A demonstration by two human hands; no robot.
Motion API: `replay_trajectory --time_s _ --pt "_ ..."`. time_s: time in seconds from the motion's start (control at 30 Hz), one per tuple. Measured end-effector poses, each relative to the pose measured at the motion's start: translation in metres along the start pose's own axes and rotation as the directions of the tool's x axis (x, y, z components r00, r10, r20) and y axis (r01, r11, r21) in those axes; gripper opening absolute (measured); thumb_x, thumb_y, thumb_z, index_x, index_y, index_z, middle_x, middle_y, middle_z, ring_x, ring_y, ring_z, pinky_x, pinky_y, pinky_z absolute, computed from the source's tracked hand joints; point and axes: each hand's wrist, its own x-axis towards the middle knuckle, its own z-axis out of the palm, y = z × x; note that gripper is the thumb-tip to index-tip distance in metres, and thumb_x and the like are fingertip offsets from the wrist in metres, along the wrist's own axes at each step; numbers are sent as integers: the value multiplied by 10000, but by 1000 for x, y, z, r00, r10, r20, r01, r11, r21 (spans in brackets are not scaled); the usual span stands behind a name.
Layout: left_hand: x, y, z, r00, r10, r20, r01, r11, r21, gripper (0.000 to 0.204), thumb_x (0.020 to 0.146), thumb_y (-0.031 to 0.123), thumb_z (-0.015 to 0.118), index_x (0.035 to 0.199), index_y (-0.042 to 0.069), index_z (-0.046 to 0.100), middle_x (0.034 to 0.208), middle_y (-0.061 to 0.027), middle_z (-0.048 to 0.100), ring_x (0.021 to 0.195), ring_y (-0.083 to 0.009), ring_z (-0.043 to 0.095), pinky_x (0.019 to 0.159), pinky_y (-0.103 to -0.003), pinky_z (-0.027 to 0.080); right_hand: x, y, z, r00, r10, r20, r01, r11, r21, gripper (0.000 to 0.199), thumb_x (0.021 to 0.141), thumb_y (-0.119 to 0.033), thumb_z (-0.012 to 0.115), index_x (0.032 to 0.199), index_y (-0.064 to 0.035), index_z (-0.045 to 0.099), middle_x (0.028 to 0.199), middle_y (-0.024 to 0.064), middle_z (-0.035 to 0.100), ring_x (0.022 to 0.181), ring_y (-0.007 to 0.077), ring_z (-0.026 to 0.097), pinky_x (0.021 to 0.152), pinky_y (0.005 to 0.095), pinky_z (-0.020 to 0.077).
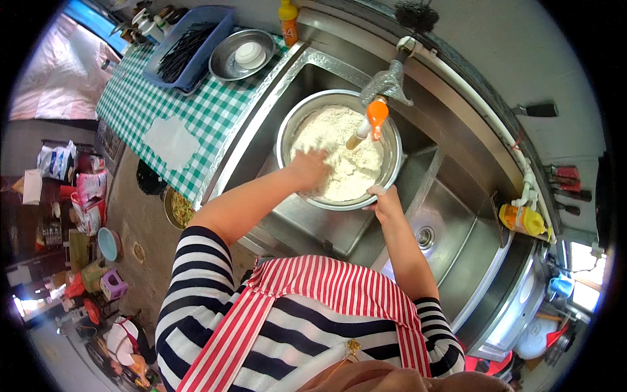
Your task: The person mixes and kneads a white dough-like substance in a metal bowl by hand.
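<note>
Presently: large round steel mixing bowl (339, 149) of white flour (336, 153), in the steel sink (450, 228). Left hand (308, 167) buried in flour, grip unclear. Right hand (384, 201) clasps near rim; best held firm while mixing.
</note>
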Motion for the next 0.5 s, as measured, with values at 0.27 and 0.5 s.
replay_trajectory --time_s 0.27,0.5 --pt "96 20 44 811 -579 -78 365 606 -706 450 758 282 570 1193 187 503 1291 -196 382 1132 -374 451 812 -469 457 -33 10 10 997 74 -34 -71 995 77 275 664 -81 594 928 -50 522 766 74 570 642 227 594 454 389 489" --pt "21 76 -11 981 64 181 -31 983 -179 478 763 294 577 1219 187 482 1300 -159 386 1167 -370 419 890 -543 379 -30 19 -24 995 79 -68 -64 978 199 218 682 -58 574 890 -15 525 750 90 567 610 244 588 444 379 478"
